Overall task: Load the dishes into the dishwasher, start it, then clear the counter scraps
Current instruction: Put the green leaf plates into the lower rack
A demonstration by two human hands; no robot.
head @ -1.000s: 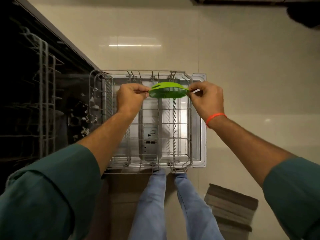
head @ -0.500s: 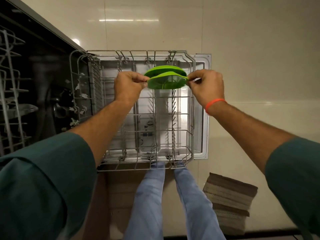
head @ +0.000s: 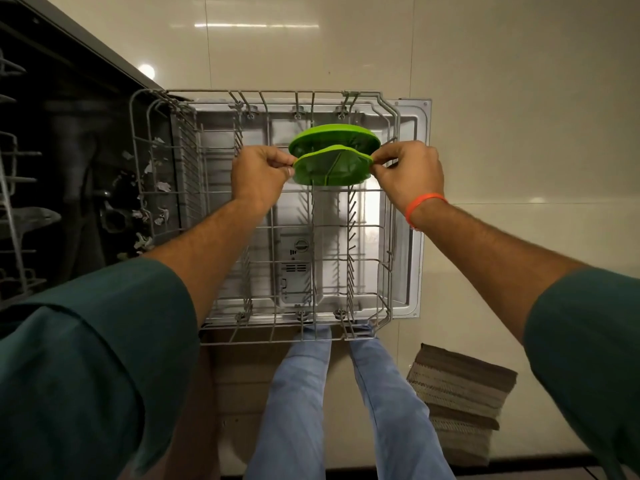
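Observation:
A green plate with dividing ribs stands on edge among the tines of the pulled-out lower dishwasher rack. My left hand pinches its left rim and my right hand pinches its right rim. Just behind it a second green plate stands upright in the rack, close to the first. The rack sits over the open dishwasher door.
The dark dishwasher cavity with an upper rack and a cutlery basket lies to the left. A stack of folded cardboard rests on the floor at the lower right. My legs stand at the rack's near edge.
The plate held in both hands has come down into the rack tines just in front of the second green plate. The camera has moved closer.

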